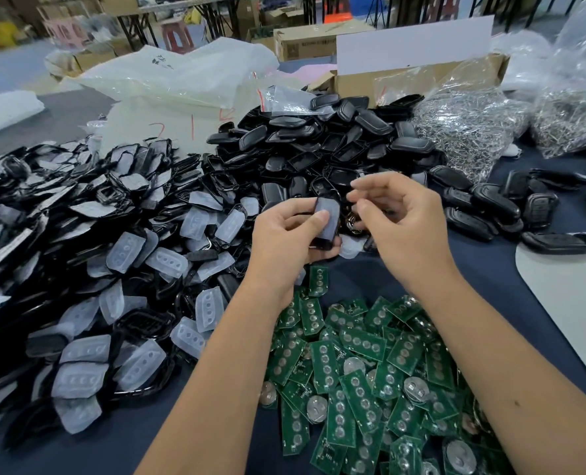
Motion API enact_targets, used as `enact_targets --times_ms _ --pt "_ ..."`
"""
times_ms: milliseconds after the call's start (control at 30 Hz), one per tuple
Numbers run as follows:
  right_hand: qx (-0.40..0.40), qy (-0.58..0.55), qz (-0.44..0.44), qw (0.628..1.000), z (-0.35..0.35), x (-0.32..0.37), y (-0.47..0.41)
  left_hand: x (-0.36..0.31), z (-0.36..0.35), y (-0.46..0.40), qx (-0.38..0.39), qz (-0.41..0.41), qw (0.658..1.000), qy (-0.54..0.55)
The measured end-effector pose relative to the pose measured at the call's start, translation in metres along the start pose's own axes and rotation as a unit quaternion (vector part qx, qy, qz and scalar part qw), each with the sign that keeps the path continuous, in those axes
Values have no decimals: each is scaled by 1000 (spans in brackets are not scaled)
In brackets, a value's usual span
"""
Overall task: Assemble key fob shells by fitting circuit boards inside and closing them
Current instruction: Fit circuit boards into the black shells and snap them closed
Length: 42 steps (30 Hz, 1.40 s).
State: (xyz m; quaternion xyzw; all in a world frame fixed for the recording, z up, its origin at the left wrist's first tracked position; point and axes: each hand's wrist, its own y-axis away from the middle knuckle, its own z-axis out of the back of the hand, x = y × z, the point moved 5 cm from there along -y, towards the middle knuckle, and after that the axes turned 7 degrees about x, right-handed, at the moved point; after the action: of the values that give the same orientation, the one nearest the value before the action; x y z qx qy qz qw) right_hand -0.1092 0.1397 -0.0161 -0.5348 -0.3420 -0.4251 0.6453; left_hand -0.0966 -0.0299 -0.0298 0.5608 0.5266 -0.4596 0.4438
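Blue floor [14, 68]; cardboard boxes [305, 42], pink stools [176, 34] and black-legged folding tables [182, 5] behind.

Two hands [284, 234], one held shell [326, 222], countless boards [360, 371]
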Motion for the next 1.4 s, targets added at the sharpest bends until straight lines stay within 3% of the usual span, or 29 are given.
enact_targets --times_ms 133,633,967,1133,1400 --pt "48 -66 -69 994 -7 -14 0 -3 -7 3 24 -31 996 -83" --pt "83 -110 -87 987 -10 -17 -1 -8 0 0 -24 -105 978 -180" --pt "44 -107 -115 987 -10 -20 -1 -7 -1 -2 -13 -85 978 -188" --pt "16 -81 -116 990 -4 -23 -3 5 -4 1 14 -11 992 -126" --pt "23 -71 -116 990 -4 -21 -2 1 -1 1 8 -14 994 -108"
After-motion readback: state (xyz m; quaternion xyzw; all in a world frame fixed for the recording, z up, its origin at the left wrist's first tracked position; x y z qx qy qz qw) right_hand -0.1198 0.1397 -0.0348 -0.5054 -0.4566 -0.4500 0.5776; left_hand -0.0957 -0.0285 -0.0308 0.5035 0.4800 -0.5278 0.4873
